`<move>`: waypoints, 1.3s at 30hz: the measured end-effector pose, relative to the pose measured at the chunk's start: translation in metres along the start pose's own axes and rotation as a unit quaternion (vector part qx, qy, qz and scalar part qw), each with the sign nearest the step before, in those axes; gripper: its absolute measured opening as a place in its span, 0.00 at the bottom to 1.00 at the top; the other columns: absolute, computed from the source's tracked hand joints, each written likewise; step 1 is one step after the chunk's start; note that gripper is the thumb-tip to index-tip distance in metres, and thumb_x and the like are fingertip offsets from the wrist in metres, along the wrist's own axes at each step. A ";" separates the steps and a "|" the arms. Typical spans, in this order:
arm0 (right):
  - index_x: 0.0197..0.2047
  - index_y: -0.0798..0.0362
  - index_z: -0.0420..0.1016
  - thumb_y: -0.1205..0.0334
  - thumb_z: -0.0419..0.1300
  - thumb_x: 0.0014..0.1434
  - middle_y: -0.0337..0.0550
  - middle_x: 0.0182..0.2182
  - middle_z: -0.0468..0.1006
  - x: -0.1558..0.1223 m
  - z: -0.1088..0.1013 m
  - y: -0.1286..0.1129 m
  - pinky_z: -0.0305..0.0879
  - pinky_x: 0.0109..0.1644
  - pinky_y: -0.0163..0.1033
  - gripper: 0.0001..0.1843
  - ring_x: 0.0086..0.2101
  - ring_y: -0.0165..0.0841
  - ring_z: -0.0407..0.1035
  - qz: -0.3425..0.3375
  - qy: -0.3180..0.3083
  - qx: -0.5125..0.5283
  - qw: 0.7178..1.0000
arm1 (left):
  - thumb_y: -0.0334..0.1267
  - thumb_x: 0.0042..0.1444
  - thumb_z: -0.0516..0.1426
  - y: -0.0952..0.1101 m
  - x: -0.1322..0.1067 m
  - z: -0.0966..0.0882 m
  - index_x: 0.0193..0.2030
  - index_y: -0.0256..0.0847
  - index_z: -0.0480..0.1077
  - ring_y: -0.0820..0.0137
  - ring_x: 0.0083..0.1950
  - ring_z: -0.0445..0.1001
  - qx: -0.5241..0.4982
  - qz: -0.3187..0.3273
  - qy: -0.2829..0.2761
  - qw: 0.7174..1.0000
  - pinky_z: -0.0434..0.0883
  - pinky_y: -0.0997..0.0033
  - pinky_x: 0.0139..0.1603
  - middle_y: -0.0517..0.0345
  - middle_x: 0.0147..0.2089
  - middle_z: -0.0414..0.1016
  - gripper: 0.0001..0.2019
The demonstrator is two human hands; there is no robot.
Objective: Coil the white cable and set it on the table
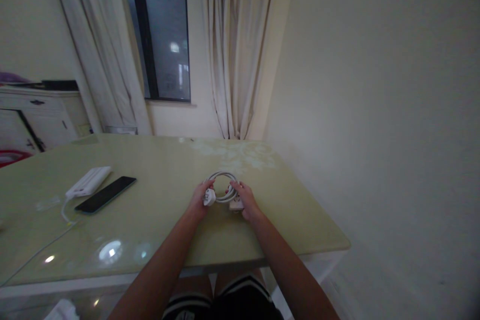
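Observation:
A white extension cord [224, 200] is wound into a round coil, held up between my two hands over the near part of the table. My left hand [199, 199] is closed on the coil's left side, beside the white plug [209, 197]. On the other side, my right hand [246, 199] grips the coil together with the white socket block [236, 203]. Some of my fingertips are hidden behind the cord and the block.
The glossy pale green table [157, 240] has its right edge by the wall. At its left lie a black phone [105, 194] and a white power strip [89, 182], whose cable [41, 250] runs over the front edge. Curtains [240, 50] and a window [167, 30] stand behind.

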State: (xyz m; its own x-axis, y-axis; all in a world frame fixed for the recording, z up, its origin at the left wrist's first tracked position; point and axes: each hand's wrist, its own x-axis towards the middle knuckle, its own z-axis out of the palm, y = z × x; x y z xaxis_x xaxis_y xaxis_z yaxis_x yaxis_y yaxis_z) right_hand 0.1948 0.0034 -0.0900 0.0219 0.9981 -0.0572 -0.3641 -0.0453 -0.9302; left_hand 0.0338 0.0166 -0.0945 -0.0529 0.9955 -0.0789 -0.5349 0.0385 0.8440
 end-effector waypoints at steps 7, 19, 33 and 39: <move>0.38 0.55 0.76 0.51 0.71 0.45 0.40 0.27 0.81 0.000 -0.003 0.000 0.69 0.31 0.36 0.21 0.27 0.34 0.75 -0.031 0.006 -0.017 0.999 | 0.43 0.41 0.69 0.000 0.002 0.004 0.40 0.38 0.73 0.73 0.25 0.70 0.002 0.015 0.035 0.999 0.63 0.74 0.25 0.58 0.31 0.78 0.20; 0.36 0.55 0.76 0.50 0.73 0.42 0.39 0.27 0.80 0.026 -0.029 0.012 0.70 0.30 0.36 0.22 0.26 0.33 0.74 -0.091 0.126 -0.014 0.988 | 0.38 0.52 0.61 0.000 0.013 0.003 0.39 0.39 0.74 0.69 0.39 0.75 -0.052 0.006 0.091 0.994 0.70 0.71 0.41 0.55 0.38 0.76 0.08; 0.25 0.51 0.73 0.52 0.67 0.46 0.39 0.21 0.76 0.107 -0.023 -0.005 0.68 0.30 0.38 0.12 0.27 0.37 0.72 -0.122 0.245 -0.148 0.950 | 0.38 0.46 0.63 -0.006 0.018 -0.002 0.35 0.40 0.78 0.67 0.44 0.74 0.027 0.053 0.113 0.992 0.67 0.68 0.49 0.55 0.38 0.78 0.08; 0.49 0.55 0.76 0.50 0.60 0.56 0.54 0.51 0.77 0.083 -0.027 -0.013 0.63 0.58 0.44 0.23 0.54 0.40 0.68 -0.284 0.274 -0.207 0.895 | 0.41 0.44 0.64 -0.006 0.012 0.000 0.34 0.38 0.77 0.69 0.39 0.74 0.047 0.061 0.088 0.993 0.68 0.68 0.44 0.51 0.38 0.80 0.11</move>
State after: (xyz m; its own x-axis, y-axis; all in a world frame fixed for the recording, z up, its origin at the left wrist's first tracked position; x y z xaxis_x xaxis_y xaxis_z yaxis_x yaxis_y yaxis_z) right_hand 0.2268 0.0853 -0.0921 0.5882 0.7010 0.4034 0.2244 0.3377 -0.9141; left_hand 0.0360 0.0279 -0.1002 -0.2638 0.9629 -0.0575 -0.4345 -0.0654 0.8983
